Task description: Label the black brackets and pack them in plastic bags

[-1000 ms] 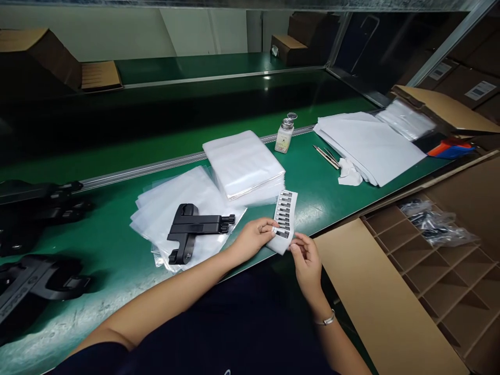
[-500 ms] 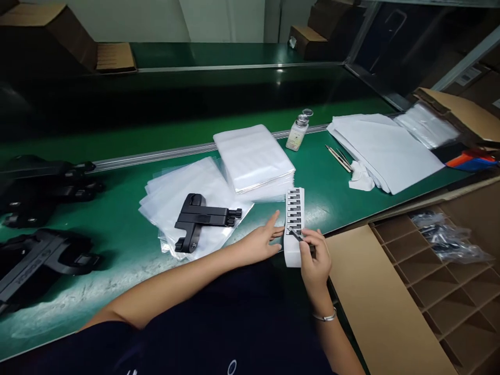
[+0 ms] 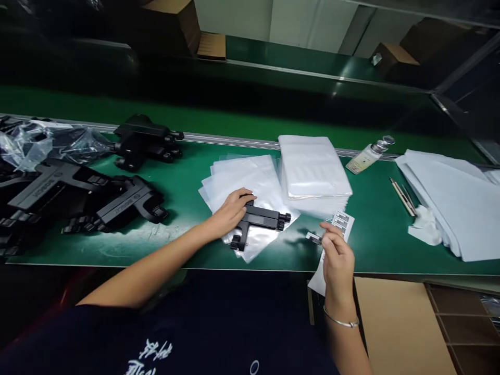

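My left hand (image 3: pixel 230 213) rests over the left end of a black plastic part (image 3: pixel 263 217), its fingers bent onto the part. That part lies on fanned clear plastic bags (image 3: pixel 258 174). In my right hand (image 3: pixel 338 258) is a small printed label (image 3: pixel 313 238), pinched between thumb and fingers and held above the green table. Behind and below this hand a white label strip (image 3: pixel 341 221) with black-and-white labels hangs partly over the table's front edge; the hand covers its middle. Beyond them sits a thick stack of clear bags (image 3: pixel 316 172).
More black parts (image 3: pixel 130 203) and bagged ones (image 3: pixel 50 143) crowd the left. A bottle (image 3: pixel 367 156), tweezers (image 3: pixel 402 197), crumpled tissue (image 3: pixel 425 225) and white sheets (image 3: pixel 449 203) are on the right. An open carton (image 3: pixel 394 317) stands below the front edge.
The view has turned left. My left hand has gone from beside the label strip to the black part. My right hand has lifted away from the strip's face with a label.
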### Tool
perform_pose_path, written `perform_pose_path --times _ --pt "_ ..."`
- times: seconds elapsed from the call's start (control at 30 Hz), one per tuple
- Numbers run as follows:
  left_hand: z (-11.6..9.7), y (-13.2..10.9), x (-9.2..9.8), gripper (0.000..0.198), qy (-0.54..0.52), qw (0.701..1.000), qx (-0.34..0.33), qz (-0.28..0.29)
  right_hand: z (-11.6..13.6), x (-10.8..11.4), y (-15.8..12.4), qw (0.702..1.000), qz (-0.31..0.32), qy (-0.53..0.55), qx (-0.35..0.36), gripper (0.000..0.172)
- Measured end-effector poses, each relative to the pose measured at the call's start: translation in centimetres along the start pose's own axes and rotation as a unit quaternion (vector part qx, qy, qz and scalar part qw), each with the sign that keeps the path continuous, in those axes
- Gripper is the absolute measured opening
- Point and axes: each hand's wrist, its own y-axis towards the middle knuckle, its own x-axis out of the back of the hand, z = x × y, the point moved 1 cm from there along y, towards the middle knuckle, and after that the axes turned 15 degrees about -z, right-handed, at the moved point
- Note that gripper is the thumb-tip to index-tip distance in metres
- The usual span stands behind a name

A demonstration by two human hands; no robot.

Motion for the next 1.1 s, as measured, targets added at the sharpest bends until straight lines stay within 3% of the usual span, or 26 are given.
perform_pose_path --times 0.07,0.17,0.3,1.1 --pt "-0.7 -1.8 -1.4 0.041 0.026 0.999 -0.002 -0.042 1.6 -3.2 0.8 0.995 0.096 0.003 0.000 0.022" --pt "-2.0 -3.4 -2.5 0.041 0.043 0.997 0.003 -0.061 3.1 -7.4 1.6 0.976 0.212 -0.043 -0.012 0.019" --pt "-2.7 -3.6 -2.5 0.041 0.042 0.997 0.012 -0.067 3.5 -10.1 2.5 0.946 0.302 -0.106 -0.058 0.021" --pt "-2.8 -3.3 -2.4 0.040 0.033 0.997 0.018 -0.067 3.5 -10.4 2.0 0.947 0.283 -0.149 -0.041 0.016"
